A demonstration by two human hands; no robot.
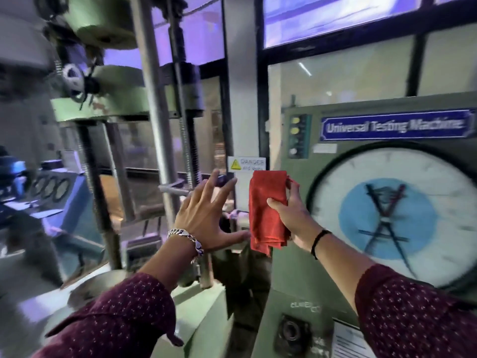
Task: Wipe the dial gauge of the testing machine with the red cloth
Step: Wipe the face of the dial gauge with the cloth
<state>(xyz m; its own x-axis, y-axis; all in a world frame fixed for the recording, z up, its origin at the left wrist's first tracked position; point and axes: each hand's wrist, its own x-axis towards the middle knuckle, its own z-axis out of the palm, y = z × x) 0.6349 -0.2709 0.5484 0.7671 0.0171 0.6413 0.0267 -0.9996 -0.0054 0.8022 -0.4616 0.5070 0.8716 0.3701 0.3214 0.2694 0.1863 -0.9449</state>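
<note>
The dial gauge [395, 215] is a large round white face with a blue centre and dark pointers, set in the green cabinet [291, 267] at the right under a "Universal Testing Machine" plate [395, 126]. My right hand [291, 215] is shut on a folded red cloth [267, 210], held upright just left of the dial's rim, apart from the glass. My left hand [206, 213] hovers open with fingers spread, left of the cloth, holding nothing. The view is blurred.
The machine's loading frame with steel columns [154, 112] and threaded screws [191, 148] stands at the left. A danger sign [246, 164] hangs behind the cloth. A blue console [59, 200] sits at far left. A knob [291, 332] is low on the cabinet.
</note>
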